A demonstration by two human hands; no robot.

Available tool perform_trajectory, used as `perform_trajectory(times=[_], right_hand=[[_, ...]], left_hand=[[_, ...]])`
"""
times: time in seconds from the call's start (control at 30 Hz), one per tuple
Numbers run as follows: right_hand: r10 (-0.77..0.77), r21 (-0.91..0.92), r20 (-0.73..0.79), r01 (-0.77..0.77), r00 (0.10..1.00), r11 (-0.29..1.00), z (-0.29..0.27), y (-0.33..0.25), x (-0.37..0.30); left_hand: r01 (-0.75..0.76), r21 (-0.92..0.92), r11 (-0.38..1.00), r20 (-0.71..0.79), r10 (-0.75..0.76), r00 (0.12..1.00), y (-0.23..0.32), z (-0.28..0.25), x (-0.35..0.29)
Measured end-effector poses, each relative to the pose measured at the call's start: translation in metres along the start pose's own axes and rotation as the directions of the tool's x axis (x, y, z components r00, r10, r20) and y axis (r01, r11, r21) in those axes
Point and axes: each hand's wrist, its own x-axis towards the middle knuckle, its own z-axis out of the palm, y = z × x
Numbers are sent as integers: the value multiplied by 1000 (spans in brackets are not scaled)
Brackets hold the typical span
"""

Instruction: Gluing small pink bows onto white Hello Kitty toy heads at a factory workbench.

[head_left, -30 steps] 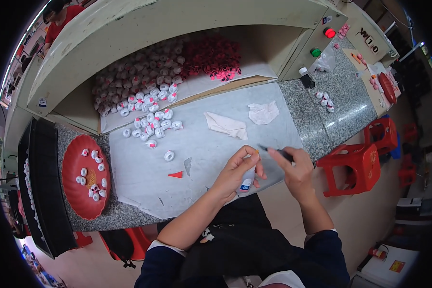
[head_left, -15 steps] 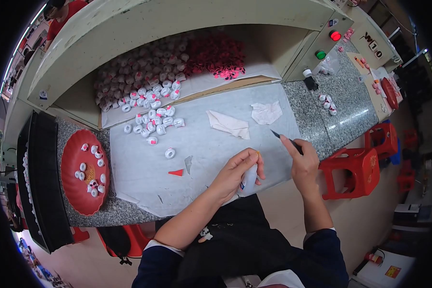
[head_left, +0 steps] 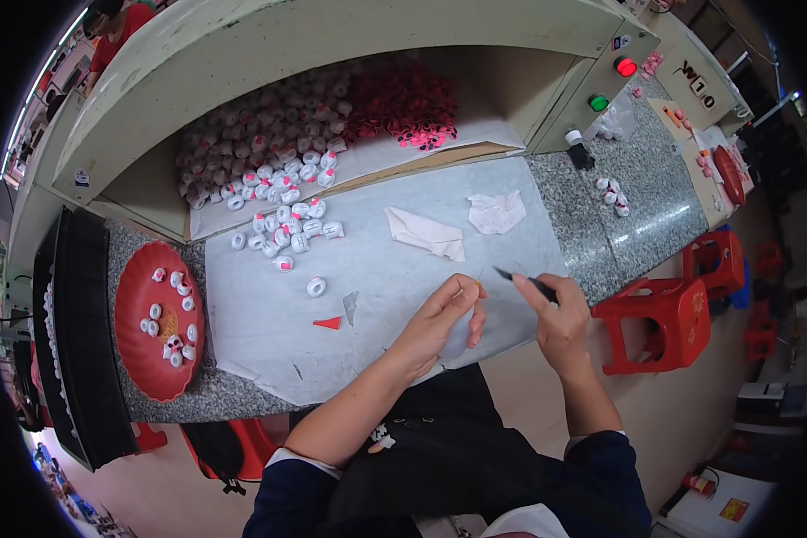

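Note:
My left hand (head_left: 439, 323) is closed around a small translucent white bottle (head_left: 458, 339), mostly hidden by the fingers. A tiny yellow-orange tip shows above the thumb. In my right hand (head_left: 563, 323) is a slim black pointed tool that looks like tweezers (head_left: 535, 285), its point directed toward that tip and a little apart from it. Under both hands lies a white sheet (head_left: 386, 345). On it are a loose white ring-shaped piece (head_left: 316, 286), a red triangular scrap (head_left: 327, 323) and a grey sliver (head_left: 350, 309).
Two crumpled white tissues (head_left: 426, 235) lie beyond my hands. Many white pieces with pink marks (head_left: 287, 179) are heaped in the booth, beside pink-red parts (head_left: 421, 117). A red scalloped tray (head_left: 143, 381) stands left. Red stools (head_left: 659, 327) are at right, a black bottle (head_left: 580, 154) behind.
My right hand has shifted slightly left and down, bringing the black tool's point closer to my left hand. The bottle has turned and shows less of its side.

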Motion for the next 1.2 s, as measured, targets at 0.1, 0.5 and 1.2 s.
perform_trajectory(times=[0.1,0.5,1.2], right_hand=[[-68,44,44,66,997,997,0,-4,1],[-133,62,54,129,990,990,8,-5,0],[-42,99,27,39,999,994,14,-1,0]], left_hand=[[13,-23,1000,-1,-13,1000,0,1,-1],[31,-46,998,-39,-33,999,-1,-6,2],[7,19,1000,-46,-6,999,-1,-5,2]])
